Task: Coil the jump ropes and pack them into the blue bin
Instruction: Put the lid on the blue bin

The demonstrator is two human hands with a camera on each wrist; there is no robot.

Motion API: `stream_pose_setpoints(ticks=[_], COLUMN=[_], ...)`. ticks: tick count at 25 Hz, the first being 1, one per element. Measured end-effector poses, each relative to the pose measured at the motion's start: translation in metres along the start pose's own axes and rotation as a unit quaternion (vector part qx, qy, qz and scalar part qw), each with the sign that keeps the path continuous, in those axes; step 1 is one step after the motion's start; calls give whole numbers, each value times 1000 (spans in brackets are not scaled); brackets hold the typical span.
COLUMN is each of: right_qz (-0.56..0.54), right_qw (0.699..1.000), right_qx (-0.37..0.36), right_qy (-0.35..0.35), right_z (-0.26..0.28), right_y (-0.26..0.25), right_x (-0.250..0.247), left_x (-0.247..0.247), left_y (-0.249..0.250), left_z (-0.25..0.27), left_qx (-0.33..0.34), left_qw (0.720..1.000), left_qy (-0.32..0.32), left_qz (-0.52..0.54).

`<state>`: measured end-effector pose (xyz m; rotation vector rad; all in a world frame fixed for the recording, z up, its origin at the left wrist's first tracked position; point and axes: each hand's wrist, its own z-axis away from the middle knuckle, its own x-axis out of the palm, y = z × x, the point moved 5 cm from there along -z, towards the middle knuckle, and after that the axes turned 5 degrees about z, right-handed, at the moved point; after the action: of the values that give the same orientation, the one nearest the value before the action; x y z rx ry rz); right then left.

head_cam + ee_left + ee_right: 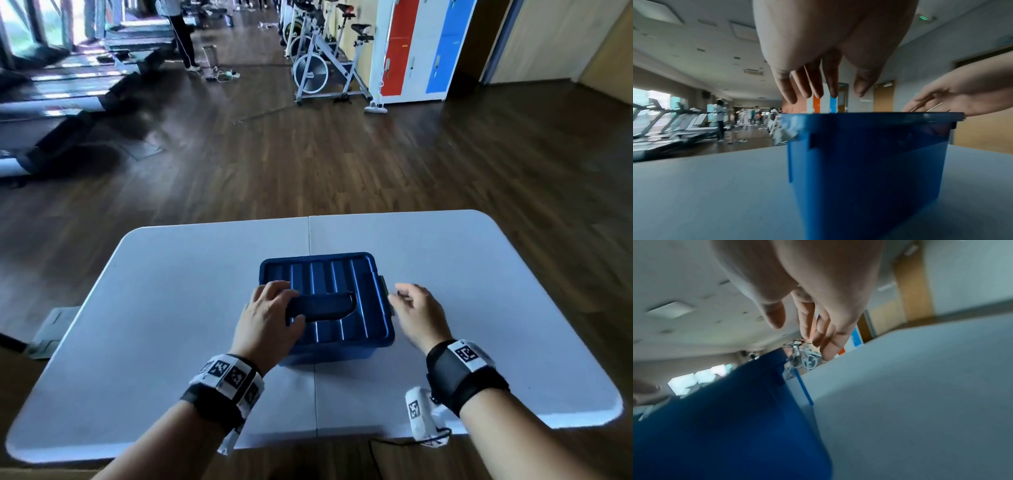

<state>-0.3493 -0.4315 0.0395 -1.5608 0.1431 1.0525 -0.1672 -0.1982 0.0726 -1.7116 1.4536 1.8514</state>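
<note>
Head view: left hand (270, 320) is curling around the rigid, lidded blue bin's (342, 291) handle (320, 306) at lower centre; right hand (419, 317) is hovering loosely spread.

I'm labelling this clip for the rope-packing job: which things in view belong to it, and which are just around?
Belong to the job:
- blue bin, lid on, on the table
- left hand at the lid's black handle
- right hand beside the bin's latch
No ropes show.

Just around:
- exercise bikes
- treadmills
- lockers
</note>
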Motion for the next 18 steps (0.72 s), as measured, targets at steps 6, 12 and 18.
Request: stream_pose_setpoints(ticks=[6,12,18], right_qz=[-298,-355,-368], right_qw=[912,896,892], right_qx=[249,199,196], right_qy=[-129,-178,-175], right_z=[-14,-17,-21], right_y=[23,23,21], right_x=[16,22,26], left_x=[52,71,70], left_y=[75,74,79], left_z=[-67,-81,-80], left_qx=[68,34,3], left_qw=[962,944,946], left_qy=[-243,-300,-304], left_qz=[-101,-134,-115])
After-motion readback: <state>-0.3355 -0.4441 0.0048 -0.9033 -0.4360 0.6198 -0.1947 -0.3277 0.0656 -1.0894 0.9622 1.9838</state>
